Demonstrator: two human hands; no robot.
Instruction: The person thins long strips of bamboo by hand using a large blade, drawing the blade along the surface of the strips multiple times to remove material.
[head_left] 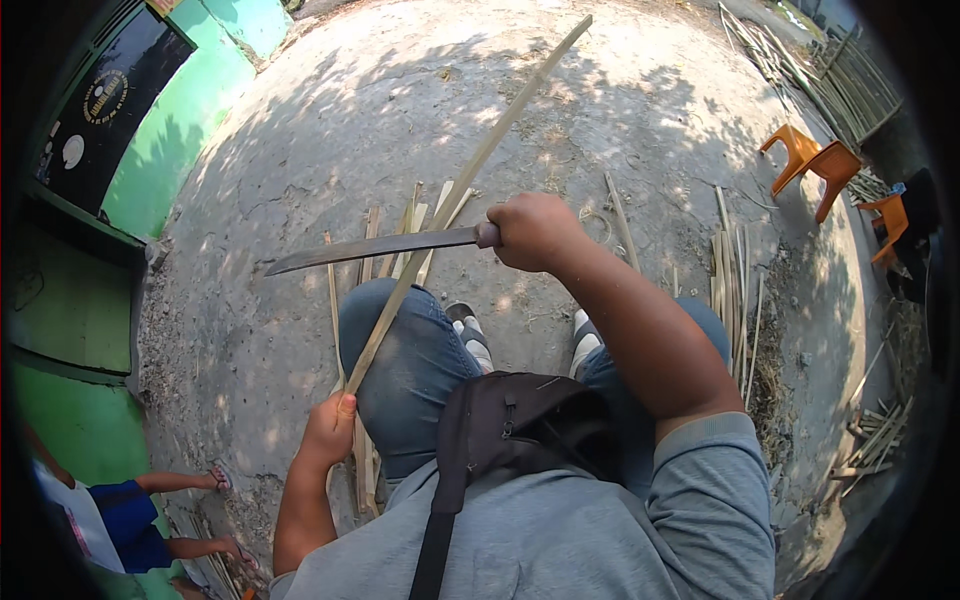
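Grey shirt (600, 535) and knife (375, 248) overhang sun-dappled ground (650, 150)

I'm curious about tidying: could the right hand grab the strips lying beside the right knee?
Probably not as things stand: the right hand is holding the knife, though nothing visible blocks the way to the strips.

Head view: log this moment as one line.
left hand: grips bamboo strip; right hand: grips machete; machete: crosses strip in view, contact unclear; ground: loose strips
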